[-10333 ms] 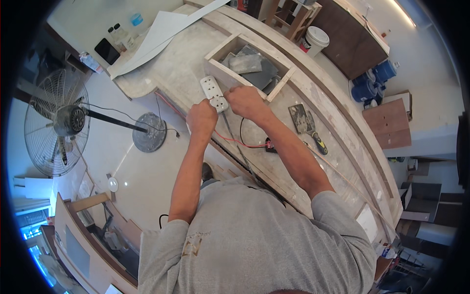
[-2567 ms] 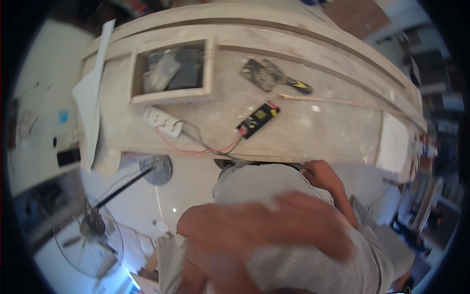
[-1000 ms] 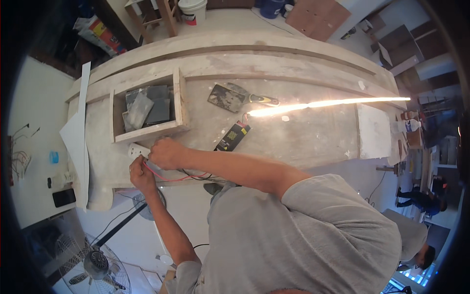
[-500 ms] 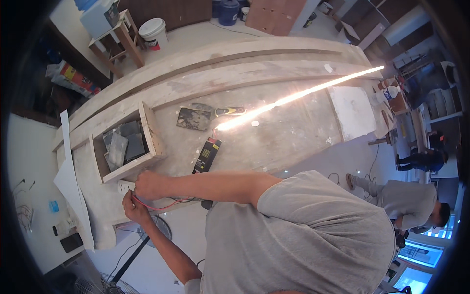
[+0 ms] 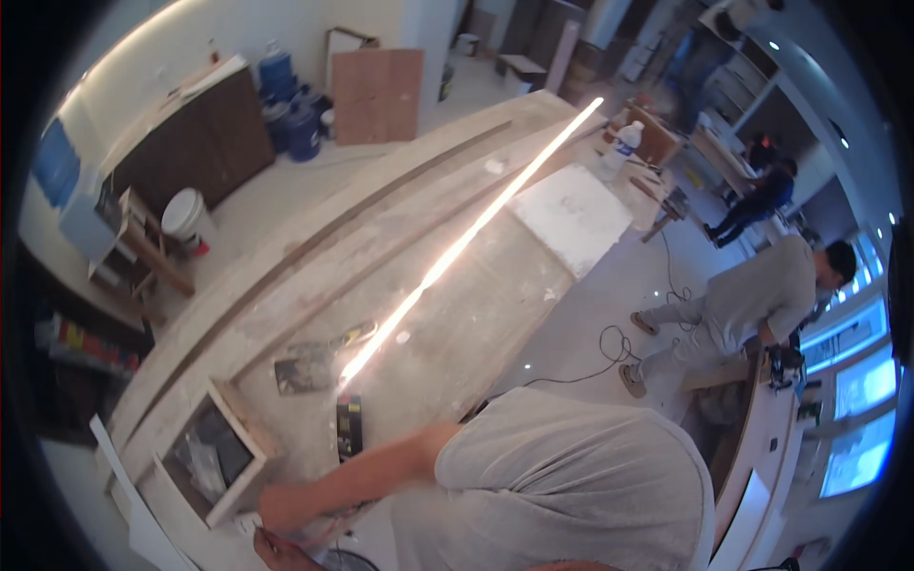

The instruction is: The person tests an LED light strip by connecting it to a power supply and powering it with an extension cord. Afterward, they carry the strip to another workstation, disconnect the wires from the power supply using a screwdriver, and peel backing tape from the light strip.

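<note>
My right hand (image 5: 284, 507) is closed beside the wooden box, close to a small white socket block (image 5: 248, 522). What lies inside its fingers is hidden. Just below it my left hand (image 5: 274, 550) pinches a red wire (image 5: 322, 535) that runs toward my body. Beyond my right forearm lies a black power supply box (image 5: 349, 425) with a yellow label. From its far end a long, thin light strip (image 5: 457, 249) reaches across the board, glowing bright. A dirty scraper (image 5: 302, 373) and a putty knife with a yellow handle (image 5: 358, 335) lie left of the strip's near end.
An open wooden box (image 5: 255, 468) with grey plates and a plastic bag sits on the worktable (image 5: 447, 333). A white slab (image 5: 574, 217) and a white bottle (image 5: 628, 139) are farther off. On the right a person in grey (image 5: 762, 295) stands at another bench; a cable (image 5: 609, 347) crosses the floor.
My view has swung up and to the right, so the hands, box and light strip appear lower and more tilted. Both hands stay together by the socket block; the strip remains lit.
</note>
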Demonstrator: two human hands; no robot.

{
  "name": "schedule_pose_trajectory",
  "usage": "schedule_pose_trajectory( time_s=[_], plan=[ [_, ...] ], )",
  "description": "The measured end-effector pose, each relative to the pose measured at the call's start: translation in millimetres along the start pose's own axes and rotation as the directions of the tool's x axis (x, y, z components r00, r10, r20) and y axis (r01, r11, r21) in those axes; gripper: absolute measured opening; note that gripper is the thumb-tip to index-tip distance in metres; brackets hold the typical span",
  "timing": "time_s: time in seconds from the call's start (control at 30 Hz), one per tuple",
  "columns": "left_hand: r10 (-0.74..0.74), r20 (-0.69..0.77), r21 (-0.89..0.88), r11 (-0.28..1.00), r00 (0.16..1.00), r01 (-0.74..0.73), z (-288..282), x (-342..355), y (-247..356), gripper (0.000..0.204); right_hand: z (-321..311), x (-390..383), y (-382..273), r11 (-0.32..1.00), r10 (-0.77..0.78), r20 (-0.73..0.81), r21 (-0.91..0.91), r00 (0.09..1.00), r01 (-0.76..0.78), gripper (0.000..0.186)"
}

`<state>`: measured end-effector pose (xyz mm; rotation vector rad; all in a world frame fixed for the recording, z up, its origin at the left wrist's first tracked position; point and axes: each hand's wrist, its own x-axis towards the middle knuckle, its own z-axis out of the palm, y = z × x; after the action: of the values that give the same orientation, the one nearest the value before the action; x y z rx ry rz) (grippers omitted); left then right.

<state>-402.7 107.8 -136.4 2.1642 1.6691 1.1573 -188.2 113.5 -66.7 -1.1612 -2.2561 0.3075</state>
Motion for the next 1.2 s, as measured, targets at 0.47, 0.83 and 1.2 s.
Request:
schedule_pose_trajectory(
  time_s=[0.47,0.83,1.2],
  plan=[
    [0.229,-0.116,0.15,0.966,0.967,-0.21,-5,8,37,0.038,21,5,12,0.998,0.009,0.099,-0.07,0.995,-0.003,0.016],
    [0.261,-0.109,0.176,0.955,0.959,-0.24,-4,10,36,0.031,16,6,9,0.998,0.005,0.18,-0.062,0.984,0.007,0.014],
    [0.175,-0.04,0.269,0.95,0.984,-0.158,-9,13,58,0.021,20,2,7,0.998,0.045,0.047,-0.037,0.998,-0.043,0.016]
  ],
)
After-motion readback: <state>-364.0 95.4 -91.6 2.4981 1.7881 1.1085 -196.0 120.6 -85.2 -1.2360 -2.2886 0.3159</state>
